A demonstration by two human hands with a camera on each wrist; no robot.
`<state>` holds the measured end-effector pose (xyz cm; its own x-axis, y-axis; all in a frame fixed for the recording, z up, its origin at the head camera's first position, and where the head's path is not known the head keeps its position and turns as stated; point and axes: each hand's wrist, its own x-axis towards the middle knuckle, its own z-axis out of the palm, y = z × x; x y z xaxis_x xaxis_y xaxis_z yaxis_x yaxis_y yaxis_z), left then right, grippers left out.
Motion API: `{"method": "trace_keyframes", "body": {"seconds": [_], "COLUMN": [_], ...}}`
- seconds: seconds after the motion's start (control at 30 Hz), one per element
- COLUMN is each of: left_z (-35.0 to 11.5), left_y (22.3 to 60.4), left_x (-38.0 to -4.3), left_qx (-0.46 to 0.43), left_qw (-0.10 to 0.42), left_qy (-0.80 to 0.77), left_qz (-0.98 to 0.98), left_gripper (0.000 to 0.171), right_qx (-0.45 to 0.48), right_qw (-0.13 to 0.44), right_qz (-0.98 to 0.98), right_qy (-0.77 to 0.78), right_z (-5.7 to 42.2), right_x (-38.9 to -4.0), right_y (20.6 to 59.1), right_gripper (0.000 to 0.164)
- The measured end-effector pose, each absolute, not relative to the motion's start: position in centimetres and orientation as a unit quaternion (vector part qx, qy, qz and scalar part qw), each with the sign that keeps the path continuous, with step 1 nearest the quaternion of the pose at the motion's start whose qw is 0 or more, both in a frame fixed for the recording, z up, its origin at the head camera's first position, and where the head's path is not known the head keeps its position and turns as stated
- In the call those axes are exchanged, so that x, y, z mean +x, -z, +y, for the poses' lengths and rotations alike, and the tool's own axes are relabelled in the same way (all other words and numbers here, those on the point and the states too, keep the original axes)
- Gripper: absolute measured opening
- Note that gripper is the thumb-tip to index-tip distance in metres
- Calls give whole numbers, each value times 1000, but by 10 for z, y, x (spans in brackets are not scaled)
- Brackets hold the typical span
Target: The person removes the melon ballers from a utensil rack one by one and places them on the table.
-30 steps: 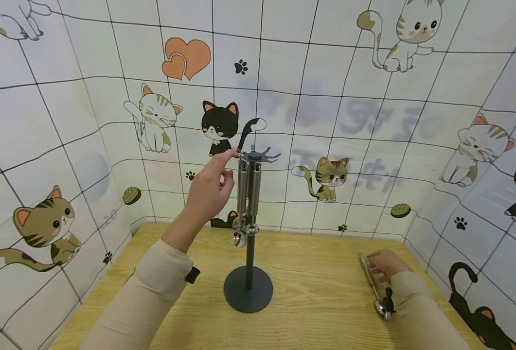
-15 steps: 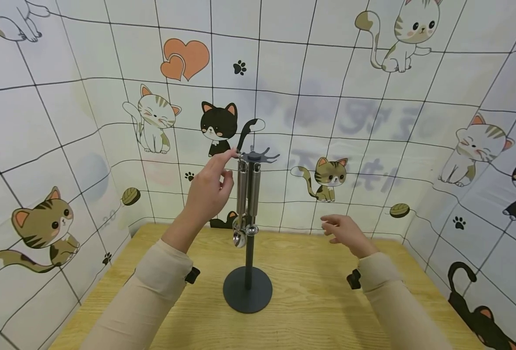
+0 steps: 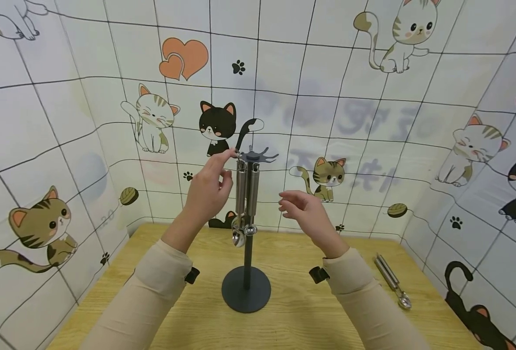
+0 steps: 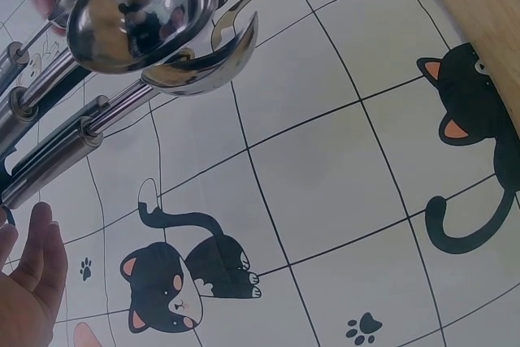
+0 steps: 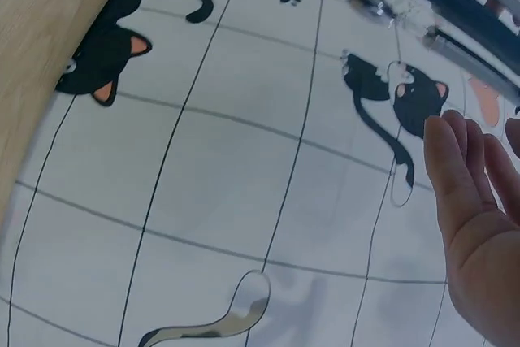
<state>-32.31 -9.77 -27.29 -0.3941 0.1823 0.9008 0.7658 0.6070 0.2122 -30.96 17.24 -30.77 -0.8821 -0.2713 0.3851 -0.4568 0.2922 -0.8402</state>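
Observation:
A dark grey hanging rack (image 3: pixel 248 287) stands upright on its round base. From the left hooks of its top hang several shiny metal spoons (image 3: pixel 246 194) with tubular handles; their rounded bowls (image 4: pixel 142 14) loom close in the left wrist view. My left hand (image 3: pixel 207 187) is raised beside the rack, its index fingertip at a left hook and the thumb apart from it. To the rack's right, my right hand (image 3: pixel 308 214) hovers in the air with loosely bent fingers, holding nothing. In the right wrist view, the hand (image 5: pixel 479 225) shows fairly straight fingers.
More metal spoonware (image 3: pixel 391 282) lies on the right part of the wooden table (image 3: pixel 314 301); overlap hides whether it is one piece or two. White cloth walls (image 3: pixel 279 63) printed with cats and grid lines enclose the table.
My right hand has left the spoonware on the right of the table and moved left and up towards the rack. The left hand has stayed at the hook.

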Motion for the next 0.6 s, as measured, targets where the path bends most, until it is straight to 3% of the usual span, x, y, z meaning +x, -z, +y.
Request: {"method": "trace_keyframes", "body": {"seconds": [0.23, 0.6], "left_z": [-98, -98], "left_y": [274, 274], "left_x": [-323, -321], "left_qx": [-304, -298], "left_qw": [454, 445], "left_qy": [322, 328], "left_qz": [-773, -778], "left_gripper": [51, 52], "right_qx": [252, 264], "right_qw": [120, 97], "right_qz": [-760, -768], "right_qy": [-588, -575], "right_z": [139, 108], "right_x": [-290, -281], "right_y": [290, 298], "right_gripper": [36, 35]}}
